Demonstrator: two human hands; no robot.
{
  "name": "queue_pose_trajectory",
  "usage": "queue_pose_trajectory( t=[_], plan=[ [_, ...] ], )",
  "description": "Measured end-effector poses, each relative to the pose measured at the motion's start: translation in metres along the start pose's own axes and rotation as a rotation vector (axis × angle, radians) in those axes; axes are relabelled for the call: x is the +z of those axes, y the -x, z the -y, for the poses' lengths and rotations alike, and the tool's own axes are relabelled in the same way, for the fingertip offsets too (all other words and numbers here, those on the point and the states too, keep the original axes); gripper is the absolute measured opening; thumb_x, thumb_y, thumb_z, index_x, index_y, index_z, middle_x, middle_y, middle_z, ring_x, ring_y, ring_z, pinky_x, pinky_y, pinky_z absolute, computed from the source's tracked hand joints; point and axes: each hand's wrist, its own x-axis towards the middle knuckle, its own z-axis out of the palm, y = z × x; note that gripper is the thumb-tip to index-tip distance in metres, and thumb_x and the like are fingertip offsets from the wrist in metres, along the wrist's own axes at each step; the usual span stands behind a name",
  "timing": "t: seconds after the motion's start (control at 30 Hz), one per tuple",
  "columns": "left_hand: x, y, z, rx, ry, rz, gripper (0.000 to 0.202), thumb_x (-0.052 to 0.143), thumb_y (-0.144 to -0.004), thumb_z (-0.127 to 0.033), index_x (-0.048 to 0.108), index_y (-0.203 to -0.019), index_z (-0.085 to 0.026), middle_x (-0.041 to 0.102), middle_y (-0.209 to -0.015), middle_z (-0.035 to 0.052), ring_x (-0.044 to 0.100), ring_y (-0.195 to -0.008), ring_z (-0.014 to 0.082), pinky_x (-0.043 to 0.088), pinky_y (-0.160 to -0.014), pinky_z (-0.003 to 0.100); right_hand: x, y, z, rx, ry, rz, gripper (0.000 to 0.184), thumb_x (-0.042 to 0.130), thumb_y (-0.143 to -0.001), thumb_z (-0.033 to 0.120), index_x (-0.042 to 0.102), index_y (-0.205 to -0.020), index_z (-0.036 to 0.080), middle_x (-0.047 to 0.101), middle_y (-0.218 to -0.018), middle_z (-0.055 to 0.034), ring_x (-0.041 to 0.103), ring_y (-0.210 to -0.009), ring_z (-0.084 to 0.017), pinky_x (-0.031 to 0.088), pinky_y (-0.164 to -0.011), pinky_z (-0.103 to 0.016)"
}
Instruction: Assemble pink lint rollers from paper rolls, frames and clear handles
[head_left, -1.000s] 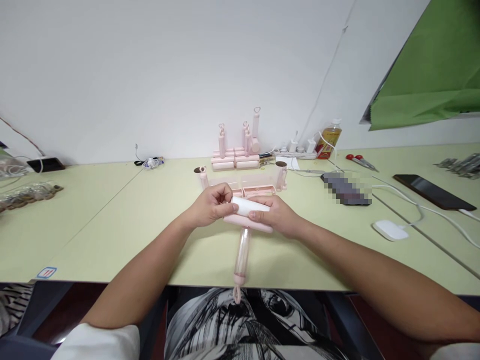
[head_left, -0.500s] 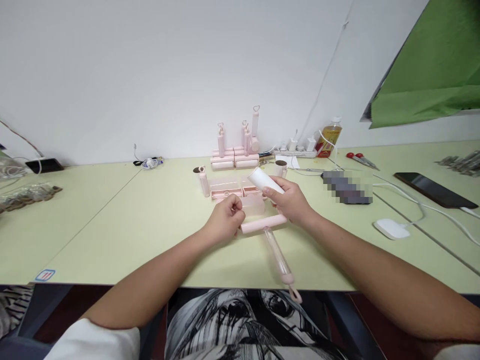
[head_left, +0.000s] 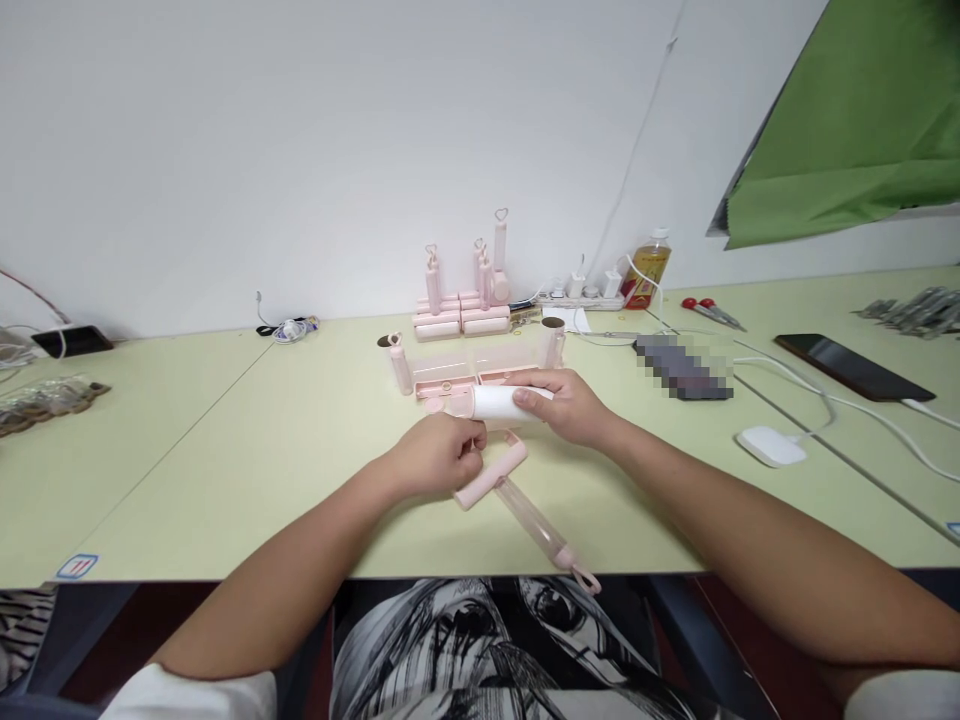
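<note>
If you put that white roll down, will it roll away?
Probably yes: the white roll is a smooth round tube, so it could roll on the flat table. It likely feels light, since the right hand holds it with fingertips.

- The right hand (head_left: 571, 405) grips a white roll (head_left: 499, 402), held level above the table (head_left: 225, 450).
- The left hand (head_left: 439, 455) pinches the head end of a pink lint roller (head_left: 517, 490), whose clear handle slants toward the near table edge.
- Behind the hands lie open pink cases (head_left: 472, 382), with more pink rollers (head_left: 465, 300) by the wall.
- To the right are a white mouse (head_left: 770, 446), a dark tablet (head_left: 855, 367), red-handled scissors (head_left: 709, 310) and a bottle (head_left: 646, 268).
</note>
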Motion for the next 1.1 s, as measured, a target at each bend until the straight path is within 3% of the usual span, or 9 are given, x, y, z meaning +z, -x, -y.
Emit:
queue_pose_trajectory(
  t=[0.13,0.27,0.33,0.57,0.83,1.1],
  plan=[
    [-0.016,0.002,0.005,-0.026,0.047,-0.074,0.005,0.051,-0.072,-0.017,0.055,-0.071,-0.018,0.056,-0.063,-0.0021,0.048,-0.056,0.0124,0.033,-0.052,0.024,-0.004,-0.001,-0.004,0.022,0.010,-0.023,0.042,0.063,-0.082,0.054,0.076,-0.094,0.016,0.075,-0.100,-0.0105,0.068,-0.094,-0.028,0.051,-0.082,-0.037],
    [-0.020,0.000,0.013,-0.007,0.230,-0.238,0.037,0.058,-0.080,-0.029,0.057,-0.115,-0.019,0.066,-0.091,0.0016,0.055,-0.063,0.0115,0.043,-0.058,0.023,-0.005,-0.001,-0.002,0.027,0.017,0.014,0.040,0.066,-0.080,0.052,0.076,-0.092,0.015,0.075,-0.099,-0.0103,0.068,-0.091,-0.027,0.051,-0.078,-0.034],
    [-0.018,-0.001,0.016,0.049,0.293,-0.249,0.044,0.059,-0.081,-0.030,0.055,-0.124,-0.019,0.067,-0.099,0.0041,0.057,-0.064,0.0106,0.045,-0.059,0.023,-0.005,-0.001,0.000,0.026,0.004,0.042,0.038,0.066,-0.079,0.050,0.076,-0.090,0.015,0.075,-0.097,-0.0100,0.068,-0.090,-0.026,0.051,-0.078,-0.034],
    [-0.016,-0.001,0.020,0.180,0.357,-0.201,0.035,0.062,-0.080,-0.027,0.068,-0.113,-0.014,0.067,-0.078,0.0036,0.054,-0.061,0.0106,0.042,-0.056,0.021,-0.004,-0.001,0.005,0.029,-0.046,0.106,0.035,0.067,-0.078,0.048,0.073,-0.082,0.013,0.073,-0.085,-0.0081,0.066,-0.079,-0.022,0.049,-0.071,-0.030],
    [-0.014,-0.004,0.020,0.114,0.448,-0.169,0.035,0.063,-0.079,-0.029,0.069,-0.109,-0.013,0.064,-0.075,0.0027,0.051,-0.060,0.0097,0.041,-0.055,0.021,0.000,0.000,0.003,0.041,-0.032,0.102,0.040,0.063,-0.081,0.053,0.071,-0.079,0.013,0.069,-0.081,-0.0066,0.062,-0.078,-0.020,0.047,-0.071,-0.030],
    [-0.014,-0.003,0.018,0.065,0.403,-0.173,0.031,0.059,-0.074,-0.018,0.070,-0.103,-0.015,0.063,-0.074,0.0013,0.052,-0.063,0.0111,0.041,-0.056,0.021,0.005,0.001,0.001,0.195,-0.137,0.132,0.045,0.061,-0.080,0.057,0.067,-0.078,0.012,0.055,-0.060,0.0009,0.043,-0.044,-0.007,0.031,-0.041,-0.021]
  ],
)
